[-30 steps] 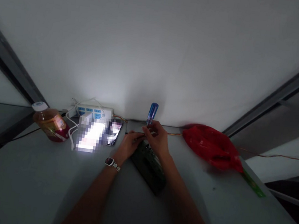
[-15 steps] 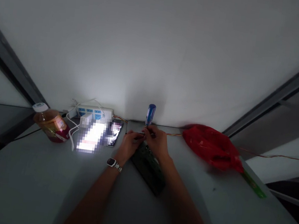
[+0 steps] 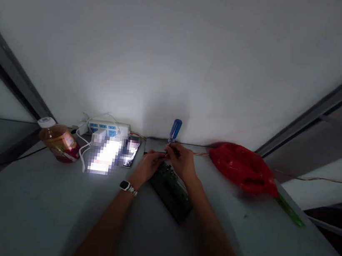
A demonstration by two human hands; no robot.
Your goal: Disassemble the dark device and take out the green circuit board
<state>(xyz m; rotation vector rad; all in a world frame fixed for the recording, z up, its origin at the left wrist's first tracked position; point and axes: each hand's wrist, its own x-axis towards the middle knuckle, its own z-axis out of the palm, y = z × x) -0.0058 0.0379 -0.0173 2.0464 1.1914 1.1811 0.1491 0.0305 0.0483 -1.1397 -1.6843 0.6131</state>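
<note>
A right hand [image 3: 183, 160] pinches a blue-handled screwdriver [image 3: 175, 129] at the far end of a dark green casing [image 3: 168, 195] on the desk [image 3: 38, 203], where the curled left hand [image 3: 147, 164], its grip unclear, risks a jab should the tilted tool slip.

Both arms come in from the bottom of the view, forearms bare and angled inward so that the hands meet near the middle. The left arm [image 3: 106, 220] slants up to the right, its wrist [image 3: 135, 184] low, and the left hand [image 3: 147, 166] lies back upward with its fingers [image 3: 155, 156] bent toward the other hand. The right arm [image 3: 213, 228] slants up to the left; the right hand [image 3: 184, 160] is raised slightly higher, its fingers curled in and the thumb and forefinger drawn together in a pinch. The fingertips are close together; whether they touch is too dark to tell.
</note>
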